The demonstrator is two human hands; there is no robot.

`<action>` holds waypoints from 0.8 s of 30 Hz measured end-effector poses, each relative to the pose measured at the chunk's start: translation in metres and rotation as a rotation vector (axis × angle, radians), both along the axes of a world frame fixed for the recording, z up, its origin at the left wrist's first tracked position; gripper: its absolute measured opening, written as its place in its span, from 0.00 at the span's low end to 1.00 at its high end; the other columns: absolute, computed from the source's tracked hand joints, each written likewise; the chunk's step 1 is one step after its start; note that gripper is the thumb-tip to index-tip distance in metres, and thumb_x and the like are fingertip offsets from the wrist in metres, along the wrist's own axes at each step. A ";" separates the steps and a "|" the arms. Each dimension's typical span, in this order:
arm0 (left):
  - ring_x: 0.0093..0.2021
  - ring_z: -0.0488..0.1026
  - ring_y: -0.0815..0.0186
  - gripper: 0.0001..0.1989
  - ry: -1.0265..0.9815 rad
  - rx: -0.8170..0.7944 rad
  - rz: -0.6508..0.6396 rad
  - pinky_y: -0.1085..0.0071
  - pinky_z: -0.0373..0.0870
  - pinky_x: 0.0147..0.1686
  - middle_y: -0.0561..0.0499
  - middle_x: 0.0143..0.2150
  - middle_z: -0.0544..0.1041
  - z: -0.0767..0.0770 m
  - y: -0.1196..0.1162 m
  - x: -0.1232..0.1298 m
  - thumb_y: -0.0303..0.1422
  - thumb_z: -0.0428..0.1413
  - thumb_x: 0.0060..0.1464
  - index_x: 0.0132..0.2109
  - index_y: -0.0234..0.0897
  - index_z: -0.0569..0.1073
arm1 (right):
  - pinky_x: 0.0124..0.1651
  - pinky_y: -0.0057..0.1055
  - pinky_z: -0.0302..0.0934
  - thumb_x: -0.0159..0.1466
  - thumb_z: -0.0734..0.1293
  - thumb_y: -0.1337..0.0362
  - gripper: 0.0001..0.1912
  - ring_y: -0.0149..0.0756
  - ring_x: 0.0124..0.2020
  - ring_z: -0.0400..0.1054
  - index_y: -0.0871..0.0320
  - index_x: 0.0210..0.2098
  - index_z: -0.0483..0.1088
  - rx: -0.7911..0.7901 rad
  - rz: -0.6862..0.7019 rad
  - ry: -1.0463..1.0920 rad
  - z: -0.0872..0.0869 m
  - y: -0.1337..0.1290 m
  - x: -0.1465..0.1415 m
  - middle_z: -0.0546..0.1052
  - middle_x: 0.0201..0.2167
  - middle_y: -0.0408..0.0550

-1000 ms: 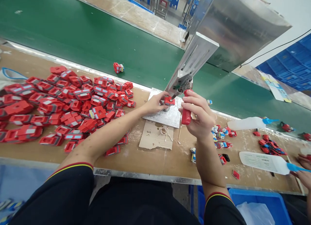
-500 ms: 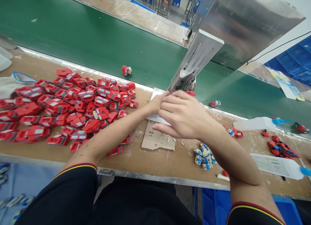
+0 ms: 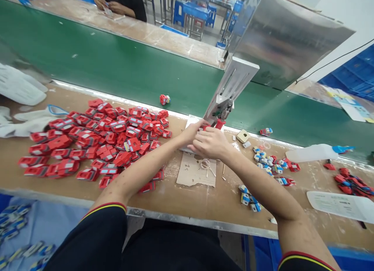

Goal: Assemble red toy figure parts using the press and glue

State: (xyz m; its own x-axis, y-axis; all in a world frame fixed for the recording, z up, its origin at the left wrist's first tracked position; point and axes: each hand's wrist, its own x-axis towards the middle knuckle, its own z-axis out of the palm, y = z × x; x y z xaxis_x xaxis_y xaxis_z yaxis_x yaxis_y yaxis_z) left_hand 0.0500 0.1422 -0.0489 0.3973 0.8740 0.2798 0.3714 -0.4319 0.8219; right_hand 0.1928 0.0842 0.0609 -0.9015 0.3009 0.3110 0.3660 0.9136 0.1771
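Observation:
Both my hands meet at the foot of an upright metal toggle clamp (image 3: 223, 105), over its white base plate (image 3: 191, 121). My left hand (image 3: 193, 132) is closed there, with a bit of red showing by its fingertips. Curled beside it, my right hand (image 3: 212, 142) sits just below the clamp's red handle (image 3: 219, 124); the fingers hide whatever it grips. Under the hands lies a torn cardboard piece (image 3: 193, 173) with a loop of white string (image 3: 207, 165). A large pile of red toy-car-like parts (image 3: 96, 134) spreads to the left.
Small white-blue parts (image 3: 248, 199) lie to the right, near a white squeeze bottle (image 3: 309, 152) and a flat-lying bottle (image 3: 339, 204). Beyond the table runs a green conveyor belt (image 3: 117, 64) carrying a red part (image 3: 164, 99). Across it, another person's hands (image 3: 113, 6) work.
My right hand has gone from spread fingers to curled, drawing in beside the left hand. The view has shifted, bringing the other person's hands and more small white-blue parts into sight.

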 end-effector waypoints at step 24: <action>0.57 0.81 0.47 0.29 0.935 -0.005 0.279 0.60 0.76 0.55 0.44 0.55 0.85 0.060 0.102 -0.130 0.41 0.65 0.53 0.63 0.45 0.79 | 0.25 0.30 0.59 0.78 0.62 0.60 0.25 0.31 0.20 0.66 0.54 0.23 0.67 -0.437 -0.325 0.923 -0.053 -0.093 0.103 0.72 0.18 0.43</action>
